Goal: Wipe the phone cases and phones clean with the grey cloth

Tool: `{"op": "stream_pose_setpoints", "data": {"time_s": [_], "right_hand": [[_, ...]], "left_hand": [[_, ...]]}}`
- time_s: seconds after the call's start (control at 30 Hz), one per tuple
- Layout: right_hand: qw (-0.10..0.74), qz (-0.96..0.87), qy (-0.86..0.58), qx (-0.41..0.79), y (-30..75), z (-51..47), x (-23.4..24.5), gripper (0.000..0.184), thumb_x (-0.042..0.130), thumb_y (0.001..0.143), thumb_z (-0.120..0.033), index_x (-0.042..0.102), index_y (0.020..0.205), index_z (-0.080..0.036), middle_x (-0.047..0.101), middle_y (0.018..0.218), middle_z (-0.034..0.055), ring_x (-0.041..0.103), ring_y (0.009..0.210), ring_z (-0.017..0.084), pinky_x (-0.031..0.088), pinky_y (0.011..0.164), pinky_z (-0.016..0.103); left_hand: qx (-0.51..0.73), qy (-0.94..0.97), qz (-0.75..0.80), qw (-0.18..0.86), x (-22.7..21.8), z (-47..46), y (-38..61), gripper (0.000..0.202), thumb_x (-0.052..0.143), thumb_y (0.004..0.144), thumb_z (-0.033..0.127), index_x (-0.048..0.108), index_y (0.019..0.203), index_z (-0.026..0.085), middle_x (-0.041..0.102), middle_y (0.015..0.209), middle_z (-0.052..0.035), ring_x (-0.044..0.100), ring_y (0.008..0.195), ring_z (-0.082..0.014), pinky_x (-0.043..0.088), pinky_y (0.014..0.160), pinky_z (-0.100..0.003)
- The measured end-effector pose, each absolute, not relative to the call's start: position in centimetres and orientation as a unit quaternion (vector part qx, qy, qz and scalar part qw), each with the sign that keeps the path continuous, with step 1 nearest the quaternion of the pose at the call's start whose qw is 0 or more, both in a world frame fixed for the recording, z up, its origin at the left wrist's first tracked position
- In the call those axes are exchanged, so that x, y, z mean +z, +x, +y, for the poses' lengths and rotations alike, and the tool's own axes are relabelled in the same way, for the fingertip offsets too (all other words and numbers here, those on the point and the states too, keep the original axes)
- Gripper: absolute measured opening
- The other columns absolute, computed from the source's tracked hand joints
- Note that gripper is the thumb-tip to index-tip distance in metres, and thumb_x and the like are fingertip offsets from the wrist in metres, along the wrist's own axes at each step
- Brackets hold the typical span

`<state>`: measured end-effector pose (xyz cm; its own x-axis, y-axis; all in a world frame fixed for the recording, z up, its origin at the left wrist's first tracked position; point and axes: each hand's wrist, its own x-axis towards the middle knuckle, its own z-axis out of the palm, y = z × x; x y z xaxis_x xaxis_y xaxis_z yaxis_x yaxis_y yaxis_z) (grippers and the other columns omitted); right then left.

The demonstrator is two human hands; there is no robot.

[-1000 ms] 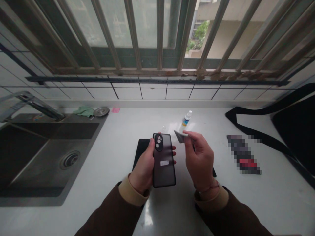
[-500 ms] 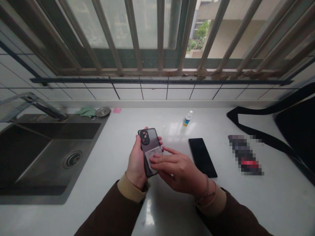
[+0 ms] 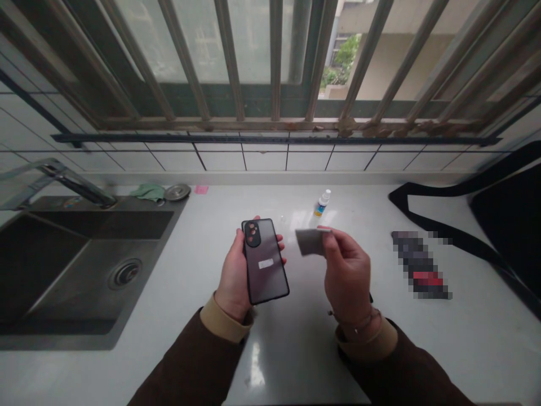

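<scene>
My left hand (image 3: 234,276) cradles a phone (image 3: 270,282) in a dark-edged, translucent case, its back facing up. The camera bump is at the top left, and a small white label (image 3: 266,263) shows mid-back. My right hand (image 3: 347,270) is to the right, apart from the phone, pinching a small, thin grey cloth (image 3: 310,241) that looks folded. Beyond the cloth, a small white-capped spray bottle (image 3: 322,204) stands on the counter. Under my right hand, a dark slab is almost fully hidden, with only a bit of its edge showing.
A dark sink (image 3: 101,270) with a chrome faucet (image 3: 80,183) is on the left. A green cloth (image 3: 147,192), a metal drain strainer (image 3: 177,192) and a pink slip (image 3: 202,189) lie behind it. To the right are a blurred-out item (image 3: 420,265) and a black strapped bag (image 3: 513,208). A barred window is ahead.
My right hand has lifted the cloth off the phone's back and moved up and right, uncovering the white label. It now covers most of the dark slab. The phone has shifted slightly right.
</scene>
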<state>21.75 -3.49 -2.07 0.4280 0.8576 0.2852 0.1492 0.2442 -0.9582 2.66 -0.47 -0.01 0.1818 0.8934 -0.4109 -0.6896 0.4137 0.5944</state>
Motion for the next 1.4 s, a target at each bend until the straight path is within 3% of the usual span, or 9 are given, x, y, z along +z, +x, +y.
{"op": "stream_pose_setpoints", "data": {"time_s": [0.17,0.3,0.47,0.7,0.83,1.0,1.1,1.2,1.4], "right_hand": [[0.587,-0.589,-0.530,0.166,21.1,-3.5,-1.9,0.027,0.062,0.109,-0.024,0.079,0.129,-0.027,0.083,0.129,0.0065,0.078,0.124,0.025,0.060,0.115,0.050],[0.475,-0.778,-0.365,0.190,19.6,-4.0,-2.3,0.033,0.059,0.104,-0.009,0.074,0.129,-0.024,0.078,0.142,0.0073,0.070,0.139,0.023,0.041,0.133,0.053],[0.432,-0.823,-0.243,0.278,19.2,-4.4,-1.9,0.028,0.067,0.092,-0.007,0.075,0.113,-0.024,0.085,0.124,0.0025,0.078,0.126,0.021,0.014,0.140,0.055],[0.508,-0.688,-0.368,0.364,20.6,-4.4,-1.2,0.015,0.063,0.099,-0.017,0.076,0.095,-0.024,0.085,0.085,-0.0017,0.084,0.091,0.018,0.052,0.124,0.048],[0.590,-0.584,-0.492,0.262,20.8,-4.0,-1.5,0.020,0.058,0.107,-0.021,0.077,0.113,-0.025,0.085,0.114,0.0057,0.079,0.121,0.023,0.059,0.116,0.048],[0.498,-0.749,-0.369,0.233,20.2,-4.1,-1.6,0.028,0.062,0.099,-0.011,0.075,0.119,-0.025,0.084,0.127,0.0049,0.080,0.119,0.023,0.055,0.121,0.049],[0.470,-0.769,-0.349,0.256,20.3,-4.6,-1.3,0.022,0.064,0.090,-0.010,0.077,0.101,-0.023,0.087,0.100,0.0025,0.083,0.088,0.020,0.067,0.087,0.035],[0.482,-0.715,-0.398,0.313,20.7,-4.9,-0.9,0.014,0.063,0.092,-0.014,0.074,0.089,-0.023,0.079,0.076,-0.0010,0.072,0.061,0.014,0.057,0.058,0.026],[0.611,-0.526,-0.551,0.215,21.2,-3.6,-1.1,0.019,0.058,0.109,-0.029,0.076,0.114,-0.024,0.083,0.111,0.0066,0.080,0.103,0.022,0.065,0.094,0.040]], "left_hand": [[0.466,0.146,0.337,0.805,-0.7,-1.7,4.4,0.061,0.040,0.113,0.060,0.048,0.166,0.033,0.081,0.117,-0.0161,0.080,0.098,-0.0288,0.068,0.085,-0.048],[0.498,0.101,0.339,0.791,-1.0,-1.8,5.1,0.055,0.044,0.115,0.051,0.055,0.163,0.026,0.080,0.124,-0.0144,0.079,0.107,-0.0237,0.063,0.099,-0.038],[0.521,0.082,0.374,0.763,-0.6,-0.6,3.8,0.056,0.042,0.113,0.060,0.054,0.162,0.036,0.081,0.108,-0.0107,0.080,0.086,-0.0241,0.067,0.082,-0.042],[0.584,0.085,0.379,0.712,0.0,0.0,2.7,0.057,0.037,0.113,0.060,0.058,0.157,0.029,0.080,0.109,-0.0124,0.081,0.089,-0.0269,0.069,0.081,-0.048],[0.583,0.086,0.376,0.715,0.3,-0.2,3.0,0.055,0.038,0.114,0.056,0.056,0.158,0.029,0.081,0.110,-0.0136,0.081,0.092,-0.0271,0.068,0.087,-0.051],[0.600,0.078,0.348,0.716,0.4,-0.1,2.7,0.057,0.034,0.115,0.057,0.056,0.159,0.029,0.080,0.113,-0.0132,0.081,0.095,-0.0262,0.066,0.093,-0.050],[0.629,0.065,0.351,0.691,0.2,0.2,2.4,0.055,0.036,0.115,0.057,0.056,0.158,0.029,0.080,0.112,-0.0115,0.081,0.096,-0.0259,0.066,0.096,-0.050],[0.616,0.075,0.359,0.697,0.0,0.3,2.4,0.057,0.037,0.114,0.058,0.056,0.159,0.027,0.081,0.111,-0.0129,0.081,0.096,-0.0260,0.067,0.093,-0.047],[0.409,0.158,0.380,0.814,0.0,-1.2,3.5,0.068,0.036,0.112,0.065,0.068,0.146,0.015,0.082,0.109,-0.0226,0.082,0.088,-0.0306,0.068,0.081,-0.046]]}}
